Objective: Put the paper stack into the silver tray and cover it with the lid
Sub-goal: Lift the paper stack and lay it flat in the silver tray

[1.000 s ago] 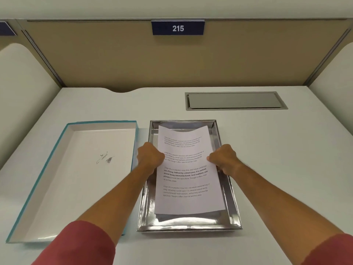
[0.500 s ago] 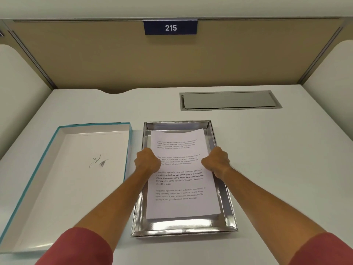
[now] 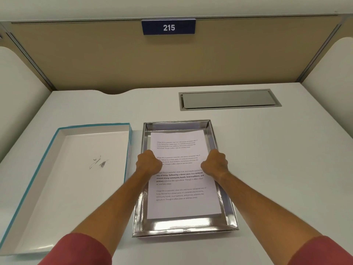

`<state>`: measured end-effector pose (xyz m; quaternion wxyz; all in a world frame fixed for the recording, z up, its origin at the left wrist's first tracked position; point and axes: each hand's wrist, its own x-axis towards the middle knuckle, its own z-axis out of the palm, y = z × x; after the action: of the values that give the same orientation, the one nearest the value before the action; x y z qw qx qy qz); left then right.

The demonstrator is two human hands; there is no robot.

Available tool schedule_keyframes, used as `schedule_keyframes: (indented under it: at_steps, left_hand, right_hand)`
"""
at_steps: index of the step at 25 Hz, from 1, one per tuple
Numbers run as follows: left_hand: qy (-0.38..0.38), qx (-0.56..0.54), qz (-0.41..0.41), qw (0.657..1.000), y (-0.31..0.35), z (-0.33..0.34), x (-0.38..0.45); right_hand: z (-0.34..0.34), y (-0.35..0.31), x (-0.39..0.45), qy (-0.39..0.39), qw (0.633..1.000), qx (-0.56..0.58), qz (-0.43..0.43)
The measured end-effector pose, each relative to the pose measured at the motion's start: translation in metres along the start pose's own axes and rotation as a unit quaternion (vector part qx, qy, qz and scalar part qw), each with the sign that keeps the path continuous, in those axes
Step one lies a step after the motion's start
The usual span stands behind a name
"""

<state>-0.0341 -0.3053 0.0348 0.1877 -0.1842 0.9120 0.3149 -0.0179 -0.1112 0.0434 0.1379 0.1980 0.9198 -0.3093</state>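
Paper stack point(image 3: 181, 175) lying flat inside tray point(image 3: 186, 227); left hand point(image 3: 148, 162) and right hand point(image 3: 214, 162) curled, pinching its side edges to seat it square; lid point(image 3: 57, 188) upturned just left of left hand, on surface point(image 3: 277, 169).

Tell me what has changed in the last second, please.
The paper stack, earlier bowed up and tilted, has come down flat into the silver tray. The left hand and right hand still grip its side edges. The lid stayed upturned, left of the tray.
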Motion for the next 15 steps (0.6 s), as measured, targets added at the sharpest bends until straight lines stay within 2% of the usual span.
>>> schedule_keyframes:
  at_steps: [8, 15]
  left_hand:
    - [-0.025, -0.054, -0.018, 0.998, 0.0042, -0.0092, -0.0083]
    - [-0.02, -0.043, -0.025, 0.999, -0.0006, -0.0034, -0.0085]
  right_hand:
    - [-0.0061, 0.0017, -0.0068, -0.043, 0.999, 0.024, -0.004]
    - [-0.0033, 0.0006, -0.0096, -0.032, 0.999, 0.012, -0.011]
